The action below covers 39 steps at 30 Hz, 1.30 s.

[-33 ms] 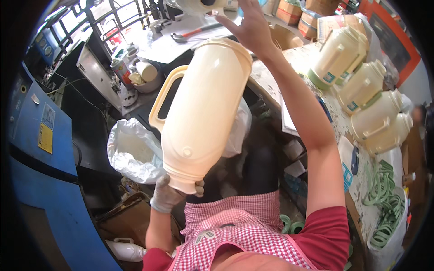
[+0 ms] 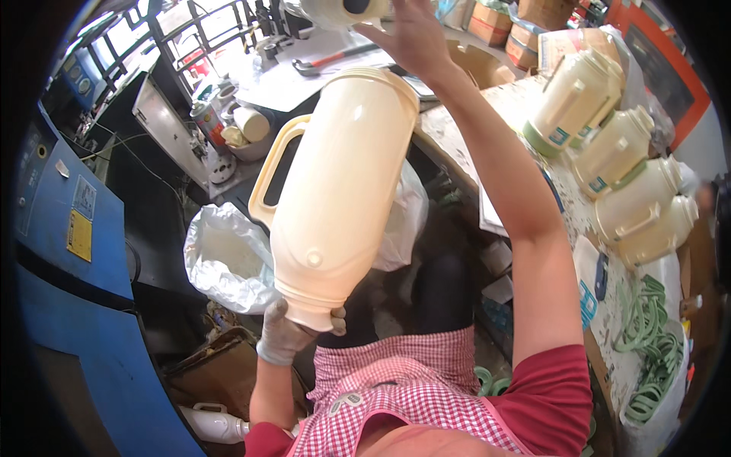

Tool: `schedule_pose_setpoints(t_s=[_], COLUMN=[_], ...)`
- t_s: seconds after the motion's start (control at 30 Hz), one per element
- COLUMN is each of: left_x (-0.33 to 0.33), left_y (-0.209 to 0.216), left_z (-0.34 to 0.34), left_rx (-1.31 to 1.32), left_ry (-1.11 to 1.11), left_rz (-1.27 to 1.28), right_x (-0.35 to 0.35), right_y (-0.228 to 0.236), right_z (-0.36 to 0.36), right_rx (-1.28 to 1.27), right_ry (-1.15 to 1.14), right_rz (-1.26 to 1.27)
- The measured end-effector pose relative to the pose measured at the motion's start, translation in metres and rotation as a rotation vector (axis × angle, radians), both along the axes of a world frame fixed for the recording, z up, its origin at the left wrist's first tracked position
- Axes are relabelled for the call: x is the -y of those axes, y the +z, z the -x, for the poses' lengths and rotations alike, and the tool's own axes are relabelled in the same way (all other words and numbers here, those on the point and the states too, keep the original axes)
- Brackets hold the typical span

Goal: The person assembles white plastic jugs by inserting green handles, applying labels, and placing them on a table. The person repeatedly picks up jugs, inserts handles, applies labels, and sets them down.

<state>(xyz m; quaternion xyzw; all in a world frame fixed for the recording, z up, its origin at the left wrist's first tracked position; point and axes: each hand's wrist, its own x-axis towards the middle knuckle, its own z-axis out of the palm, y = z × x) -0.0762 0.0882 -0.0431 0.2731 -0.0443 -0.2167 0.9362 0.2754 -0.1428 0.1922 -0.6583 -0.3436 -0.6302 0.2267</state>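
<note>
Clasping smooth, tapered jug [image 2: 346,183] by its neck [image 2: 309,314]: gloved left hand [image 2: 285,335]; bare right hand [image 2: 417,42] cropped, grip cannot be told.

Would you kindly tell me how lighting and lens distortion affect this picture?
Head view: glare washes out parts of the barred window; the cream jug carries soft highlights yet keeps a clear outline; the dark trousers nearly merge into shadow; black fisheye vignetting swallows the corners.
</note>
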Motion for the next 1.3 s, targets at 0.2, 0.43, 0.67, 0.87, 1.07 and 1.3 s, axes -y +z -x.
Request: schedule_pose_setpoints(t_s=[0.2,0.43,0.67,0.87,1.07,1.3], left_x=[0.003,0.014,0.094,0.157,0.124,0.102], left_y=[0.038,0.093,0.205,0.240,0.262,0.256], left_z=[0.016,-0.019,-0.160,-0.321,-0.399,-0.433], left_rx=[-0.039,-0.027,0.318,0.249,0.267,0.193], left_ry=[0.245,0.529,0.273,0.398,0.475,0.370], left_rz=[0.007,-0.092,0.011,0.062,-0.053,0.005], right_x=[-0.012,0.161,0.196,0.136,0.104,0.050], right_y=[0.010,0.004,-0.023,-0.054,-0.090,-0.167], right_z=[-0.012,0.243,0.268,0.236,0.165,-0.012], right_rx=[-0.224,-0.082,-0.843,-1.106,-1.116,-1.490], right_ry=[-0.044,-0.023,0.222,0.341,0.282,0.066], right_rz=[0.239,-0.159,-0.205,0.010,0.048,0.207])
